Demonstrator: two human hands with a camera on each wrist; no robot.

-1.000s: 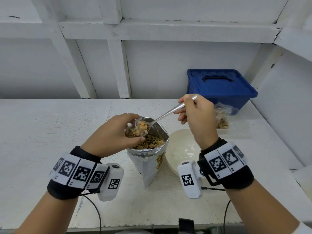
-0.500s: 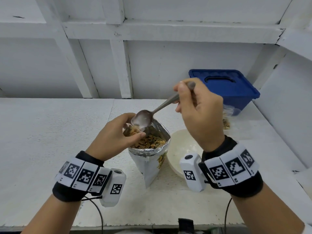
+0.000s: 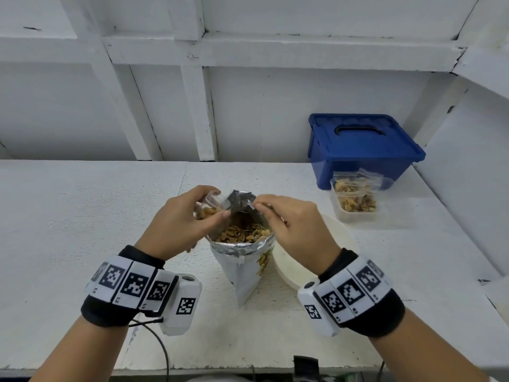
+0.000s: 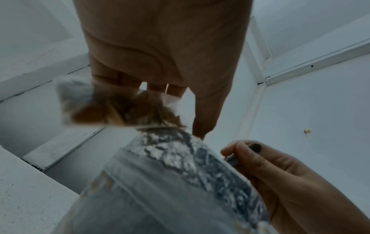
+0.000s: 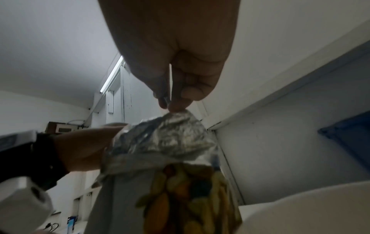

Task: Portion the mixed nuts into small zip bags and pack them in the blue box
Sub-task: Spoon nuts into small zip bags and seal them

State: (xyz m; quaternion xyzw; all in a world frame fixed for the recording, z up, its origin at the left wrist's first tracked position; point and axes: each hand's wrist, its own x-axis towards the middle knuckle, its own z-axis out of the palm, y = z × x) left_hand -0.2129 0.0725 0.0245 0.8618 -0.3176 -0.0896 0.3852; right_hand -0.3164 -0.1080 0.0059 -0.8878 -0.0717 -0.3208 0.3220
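My left hand (image 3: pixel 217 206) pinches a small clear zip bag (image 3: pixel 209 209) partly filled with nuts, held at the left rim of the open foil nut bag (image 3: pixel 242 260). In the left wrist view the zip bag (image 4: pixel 112 107) hangs below my left hand (image 4: pixel 176 110). My right hand (image 3: pixel 260 206) is curled round a metal spoon handle (image 5: pixel 166 93), and its fingertips touch the foil bag's raised flap (image 5: pixel 176 120). The spoon's bowl is hidden. Mixed nuts (image 3: pixel 242 232) fill the foil bag. The blue box (image 3: pixel 363 144) stands at the back right with its lid on.
A clear tub (image 3: pixel 355 213) with filled zip bags sits in front of the blue box. A white bowl (image 3: pixel 341 238) lies just right of the foil bag, partly under my right wrist. White walls close in the table at the back and right.
My right hand came down from above the zip bag to the foil bag's flap, and the spoon's bowl is out of sight. My left hand still holds the zip bag.
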